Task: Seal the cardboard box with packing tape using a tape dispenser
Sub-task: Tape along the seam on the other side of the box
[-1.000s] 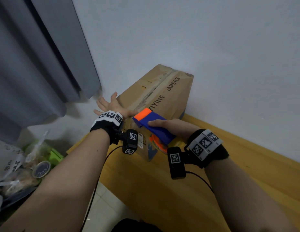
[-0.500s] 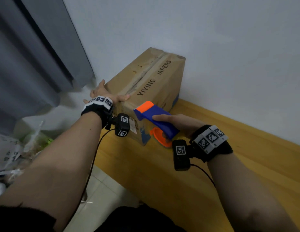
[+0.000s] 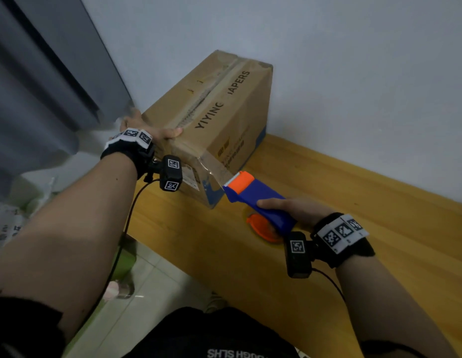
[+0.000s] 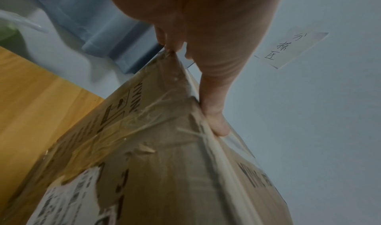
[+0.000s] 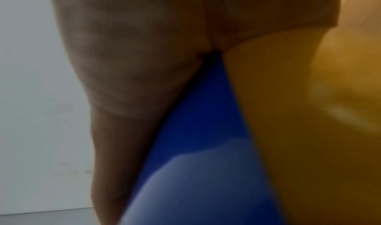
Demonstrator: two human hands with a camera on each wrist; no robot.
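A brown cardboard box (image 3: 219,117) printed "YIYING" stands on a wooden bench (image 3: 353,215) against the wall. My left hand (image 3: 149,130) rests on the box's near top corner, thumb lying along the top edge (image 4: 214,101), over clear tape. My right hand (image 3: 297,211) grips the blue handle (image 5: 198,130) of a blue and orange tape dispenser (image 3: 253,195). The dispenser sits just off the box's near lower corner, its serrated edge facing the box. A strip of clear tape (image 3: 217,169) stretches from the box's near face to the dispenser.
A white wall stands right behind the box, with a handwritten paper note (image 4: 288,49) taped on it. A grey curtain (image 3: 44,73) hangs at the left. Bags and clutter (image 3: 7,223) lie on the floor below the bench's left end.
My right hand pulled the dispenser down off the box's top, along the near face and away to the right. My left hand settled onto the near corner, fingers closer together.
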